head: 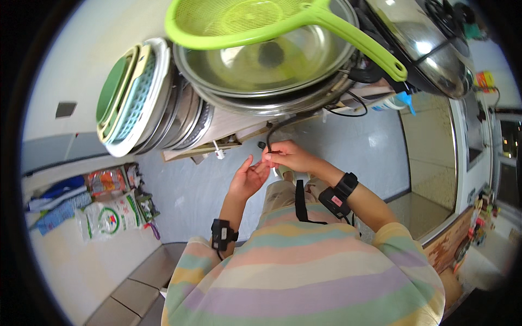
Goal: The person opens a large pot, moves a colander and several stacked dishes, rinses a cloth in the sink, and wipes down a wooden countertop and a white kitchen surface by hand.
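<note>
A black cable [270, 136] runs down from the shelf edge into my right hand [294, 157], whose fingers pinch it near its lower end. A small white piece [275, 172] shows just under those fingers; what it is cannot be made out. My left hand [249, 178] is turned palm up with the thumb apart, its fingertips close against the right fingers. Whether they touch the cable is hidden. Above the hands, a green plastic strainer [253, 16] rests over a wide metal basin [322, 53].
Plastic baskets and metal pans stand on edge at the left of the shelf [228, 122]. A white plug [219, 151] hangs below it. At the right is a domed metal lid [432, 45]. Packaged bags [110, 214] lie at left; grey floor [183, 203] spreads below.
</note>
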{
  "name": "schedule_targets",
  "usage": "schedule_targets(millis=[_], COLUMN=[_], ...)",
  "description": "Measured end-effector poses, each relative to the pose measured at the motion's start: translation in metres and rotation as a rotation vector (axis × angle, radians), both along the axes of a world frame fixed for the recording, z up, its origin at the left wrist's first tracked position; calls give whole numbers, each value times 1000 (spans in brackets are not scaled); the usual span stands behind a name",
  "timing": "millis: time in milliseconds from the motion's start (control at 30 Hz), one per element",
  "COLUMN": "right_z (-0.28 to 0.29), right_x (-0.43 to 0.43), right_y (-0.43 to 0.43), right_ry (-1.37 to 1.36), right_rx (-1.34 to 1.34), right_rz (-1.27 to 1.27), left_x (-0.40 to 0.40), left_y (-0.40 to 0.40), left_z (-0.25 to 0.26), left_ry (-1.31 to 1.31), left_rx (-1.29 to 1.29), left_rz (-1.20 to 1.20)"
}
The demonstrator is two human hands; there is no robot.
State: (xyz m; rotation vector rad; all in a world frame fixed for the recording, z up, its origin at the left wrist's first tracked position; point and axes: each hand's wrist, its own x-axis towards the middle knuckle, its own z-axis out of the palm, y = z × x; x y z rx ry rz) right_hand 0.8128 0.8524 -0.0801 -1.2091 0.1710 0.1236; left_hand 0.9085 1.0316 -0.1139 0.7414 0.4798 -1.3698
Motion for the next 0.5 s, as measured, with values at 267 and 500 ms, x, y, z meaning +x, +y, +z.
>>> schedule_targets(millis=[267, 500], right_z=[38, 69], right_x=[24, 17], right_y=[28, 26], right_ry=[-55, -84], right_rx=[349, 367], right_rz=[-113, -86], left_x=[16, 0], left_y=[-12, -5], left_z=[81, 137], left_ry=[-894, -1015], left_rx=[286, 296], left_rz=[214, 147])
